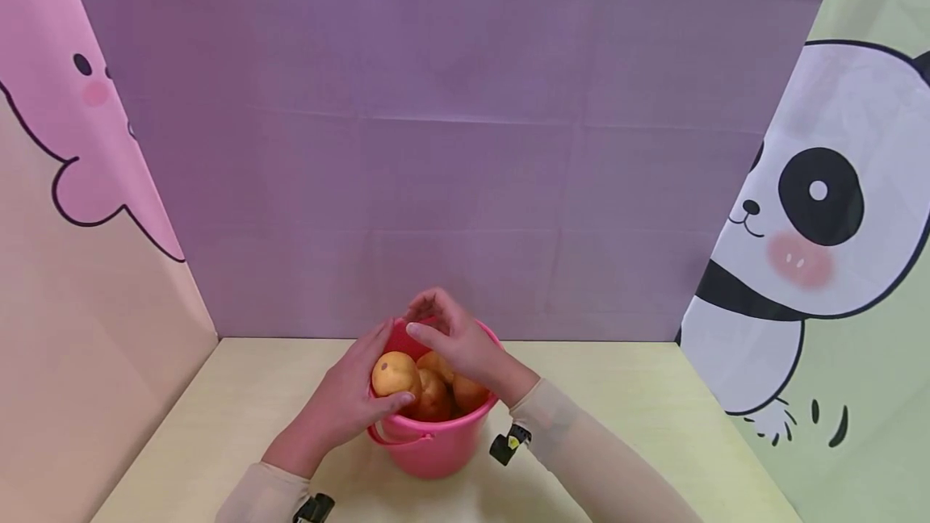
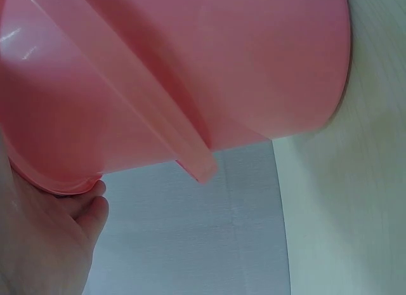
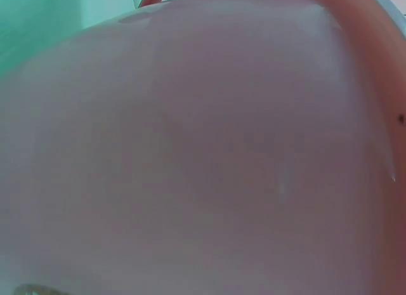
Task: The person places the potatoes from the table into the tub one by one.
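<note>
A pink bucket (image 1: 436, 458) holds several potatoes (image 1: 395, 374), one with a dark spot lying high at the left. My left hand (image 1: 349, 394) grips the bucket's left rim, its thumb reaching inside across the potatoes. In the left wrist view, the fingers of this hand (image 2: 47, 244) lie along the rim's outer side. Over the bucket's right and far side is my right hand (image 1: 465, 345), fingers loosely bent near the far rim, thumb apart, no object showing in it. The right wrist view is filled by the blurred bucket wall (image 3: 190, 149).
The bucket's handle (image 2: 136, 89) hangs down against its near side. Beneath stands a pale wooden table (image 1: 291, 394). A purple cloth wall (image 1: 465, 144) rises close behind the bucket, with side panels showing a pink cartoon figure (image 1: 58, 87) and a panda (image 1: 872, 119).
</note>
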Demonstrator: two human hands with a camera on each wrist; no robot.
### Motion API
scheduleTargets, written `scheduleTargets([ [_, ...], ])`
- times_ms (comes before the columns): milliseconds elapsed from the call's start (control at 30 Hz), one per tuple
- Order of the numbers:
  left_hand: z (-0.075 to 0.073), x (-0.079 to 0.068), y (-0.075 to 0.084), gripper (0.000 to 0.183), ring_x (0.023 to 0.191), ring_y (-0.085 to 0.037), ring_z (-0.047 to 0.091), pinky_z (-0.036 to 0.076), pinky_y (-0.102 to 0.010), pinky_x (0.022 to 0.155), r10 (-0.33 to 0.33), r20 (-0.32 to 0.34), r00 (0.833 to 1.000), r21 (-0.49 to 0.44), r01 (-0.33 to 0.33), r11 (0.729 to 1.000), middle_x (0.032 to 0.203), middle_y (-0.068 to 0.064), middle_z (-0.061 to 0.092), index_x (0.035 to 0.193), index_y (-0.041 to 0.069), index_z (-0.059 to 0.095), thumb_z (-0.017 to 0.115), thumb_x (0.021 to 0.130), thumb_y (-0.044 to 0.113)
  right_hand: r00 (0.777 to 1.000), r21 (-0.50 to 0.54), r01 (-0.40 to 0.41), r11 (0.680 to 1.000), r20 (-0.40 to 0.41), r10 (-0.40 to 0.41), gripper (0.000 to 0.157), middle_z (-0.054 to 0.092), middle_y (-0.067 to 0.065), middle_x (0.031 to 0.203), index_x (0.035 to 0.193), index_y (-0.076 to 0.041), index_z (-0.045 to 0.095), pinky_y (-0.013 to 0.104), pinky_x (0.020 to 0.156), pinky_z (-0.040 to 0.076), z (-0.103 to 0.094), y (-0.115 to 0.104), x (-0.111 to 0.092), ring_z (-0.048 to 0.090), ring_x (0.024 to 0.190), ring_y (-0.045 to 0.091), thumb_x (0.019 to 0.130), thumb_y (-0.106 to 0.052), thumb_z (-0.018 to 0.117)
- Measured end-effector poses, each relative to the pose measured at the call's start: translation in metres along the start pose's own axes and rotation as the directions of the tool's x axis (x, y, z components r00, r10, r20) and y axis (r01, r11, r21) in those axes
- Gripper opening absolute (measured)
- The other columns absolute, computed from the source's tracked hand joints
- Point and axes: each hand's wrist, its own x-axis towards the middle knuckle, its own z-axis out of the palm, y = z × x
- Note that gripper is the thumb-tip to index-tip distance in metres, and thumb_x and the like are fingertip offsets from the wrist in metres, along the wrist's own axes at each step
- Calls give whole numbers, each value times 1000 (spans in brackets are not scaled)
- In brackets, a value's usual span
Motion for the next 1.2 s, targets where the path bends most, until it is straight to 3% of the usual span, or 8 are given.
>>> scheduleTargets([
  [333, 1, 2, 2, 116, 157, -48, 42, 51, -68, 114, 12, 10, 1000, 8, -12, 1000, 176, -18, 36, 174, 6, 31, 85, 88, 61, 999, -12, 1, 1000, -32, -1, 35, 64, 21, 137, 141, -4, 55, 63, 107, 58, -11, 9, -7, 64, 121, 27, 112, -19, 64],
  [567, -2, 5, 1, 115, 154, -46, 46, 57, -63, 108, -36, 23, 999, -60, 37, 997, 174, -16, 41, 175, 9, 31, 86, 89, 60, 994, -63, -14, 998, -105, 7, 32, 65, 11, 134, 140, -9, 56, 50, 108, 60, -23, 13, -15, 62, 123, 28, 111, -19, 66],
  [733, -7, 11, 1, 106, 152, -48, 48, 60, -59, 105, -69, 12, 998, -101, 70, 992, 170, -20, 46, 173, 5, 33, 83, 94, 56, 984, -35, -24, 999, -177, 17, 29, 65, 15, 132, 137, -9, 57, 63, 106, 58, -37, 17, -23, 61, 123, 34, 111, -17, 65],
  [967, -11, 24, 1, 92, 152, -49, 48, 62, -58, 101, -121, -47, 992, -186, 111, 976, 166, -22, 52, 171, 3, 37, 75, 102, 51, 973, 1, -10, 1000, -229, 10, 31, 65, 22, 130, 136, -2, 58, 66, 103, 59, -49, 28, -32, 60, 124, 51, 111, -19, 63],
  [1200, -20, 31, -6, 84, 154, -51, 44, 58, -62, 104, -151, -64, 986, -181, 138, 974, 167, -22, 50, 171, 2, 35, 70, 108, 44, 974, -11, -43, 999, -225, 40, 30, 62, 27, 135, 137, -4, 56, 61, 109, 58, -59, 31, -42, 61, 127, 42, 112, -16, 64],
])
